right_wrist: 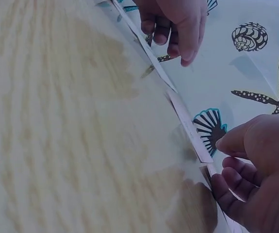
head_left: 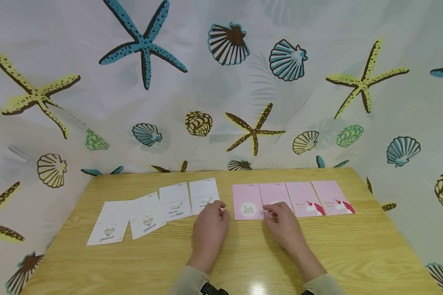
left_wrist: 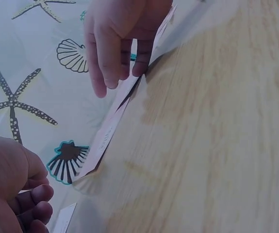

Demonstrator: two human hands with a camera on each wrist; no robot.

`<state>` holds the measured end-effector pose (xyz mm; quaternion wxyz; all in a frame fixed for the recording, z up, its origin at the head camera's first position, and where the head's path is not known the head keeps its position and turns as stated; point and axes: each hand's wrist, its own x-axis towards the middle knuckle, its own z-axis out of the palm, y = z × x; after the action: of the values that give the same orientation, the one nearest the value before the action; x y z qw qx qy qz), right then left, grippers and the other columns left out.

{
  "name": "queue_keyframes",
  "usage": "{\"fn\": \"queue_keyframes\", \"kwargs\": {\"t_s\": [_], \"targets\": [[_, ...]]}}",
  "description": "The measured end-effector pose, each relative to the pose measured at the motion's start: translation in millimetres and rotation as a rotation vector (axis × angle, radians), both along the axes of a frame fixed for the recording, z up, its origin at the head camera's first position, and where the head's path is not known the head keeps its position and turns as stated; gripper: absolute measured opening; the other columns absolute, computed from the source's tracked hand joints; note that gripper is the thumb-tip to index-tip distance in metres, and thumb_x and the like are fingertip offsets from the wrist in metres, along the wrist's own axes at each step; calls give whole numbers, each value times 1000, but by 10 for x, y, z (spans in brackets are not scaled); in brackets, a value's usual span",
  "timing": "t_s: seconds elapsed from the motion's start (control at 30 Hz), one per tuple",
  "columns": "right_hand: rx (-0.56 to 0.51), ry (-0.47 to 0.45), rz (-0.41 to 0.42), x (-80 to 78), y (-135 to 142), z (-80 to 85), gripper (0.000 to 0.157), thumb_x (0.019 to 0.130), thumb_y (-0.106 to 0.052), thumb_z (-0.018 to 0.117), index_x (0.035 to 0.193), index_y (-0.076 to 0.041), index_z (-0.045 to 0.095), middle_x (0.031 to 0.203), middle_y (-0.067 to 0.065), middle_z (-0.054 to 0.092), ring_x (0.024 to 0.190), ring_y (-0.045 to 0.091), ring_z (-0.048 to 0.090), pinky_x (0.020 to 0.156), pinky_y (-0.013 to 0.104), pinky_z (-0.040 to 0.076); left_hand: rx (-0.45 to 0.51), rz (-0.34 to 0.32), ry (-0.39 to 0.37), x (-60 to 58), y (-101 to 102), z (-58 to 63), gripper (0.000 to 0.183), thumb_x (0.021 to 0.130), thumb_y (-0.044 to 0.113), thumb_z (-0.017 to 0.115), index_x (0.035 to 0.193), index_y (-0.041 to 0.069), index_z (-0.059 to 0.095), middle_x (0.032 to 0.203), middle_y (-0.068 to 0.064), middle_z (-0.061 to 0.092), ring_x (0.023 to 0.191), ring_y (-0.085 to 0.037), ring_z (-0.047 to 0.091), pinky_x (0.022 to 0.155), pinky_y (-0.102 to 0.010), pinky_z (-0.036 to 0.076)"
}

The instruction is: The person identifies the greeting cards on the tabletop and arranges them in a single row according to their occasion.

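Note:
In the head view my left hand [head_left: 211, 227] hovers with loosely curled fingers at the lower right corner of a white card [head_left: 204, 189] with a wing print; nothing shows in its grasp. My right hand [head_left: 285, 227] is at the near edge of a pink card [head_left: 272, 191], covering most of its print. Its thumb and fingers stand apart in the right wrist view, with fingertips [right_wrist: 222, 187] at the card's edge; whether they touch it I cannot tell. Left of that lies a pink card [head_left: 246, 198] reading "Smile More".
Two pink unicorn cards [head_left: 303, 198] lie at the right. Another white wing card [head_left: 174, 200] and two white diamond cards [head_left: 108, 221] lie at the left, the latter slightly turned. All rest on a wooden table [head_left: 243, 262] before a shell-and-starfish-patterned cloth [head_left: 206, 94].

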<state>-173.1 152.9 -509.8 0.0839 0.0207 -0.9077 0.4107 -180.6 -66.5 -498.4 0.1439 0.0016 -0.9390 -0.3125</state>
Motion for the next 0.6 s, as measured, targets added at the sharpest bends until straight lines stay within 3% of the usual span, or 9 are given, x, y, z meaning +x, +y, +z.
{"fn": "queue_keyframes", "kwargs": {"t_s": [0.27,0.6], "targets": [[-18,53,20,38,-93,90,32,102,-7,76,134,-2,76,117,9,69,104,25,68,92,46,60,11,58,36,61,-347,70,18,102,15,73,118,9,80,97,-2,75,90,-29,68,70,-48,55],[-258,-1,91,55,-388,275,36,103,-6,72,139,0,73,121,11,72,109,25,69,99,46,59,33,103,13,85,-767,108,29,105,18,70,130,5,77,121,-11,79,109,-37,71,85,-57,56]]}}
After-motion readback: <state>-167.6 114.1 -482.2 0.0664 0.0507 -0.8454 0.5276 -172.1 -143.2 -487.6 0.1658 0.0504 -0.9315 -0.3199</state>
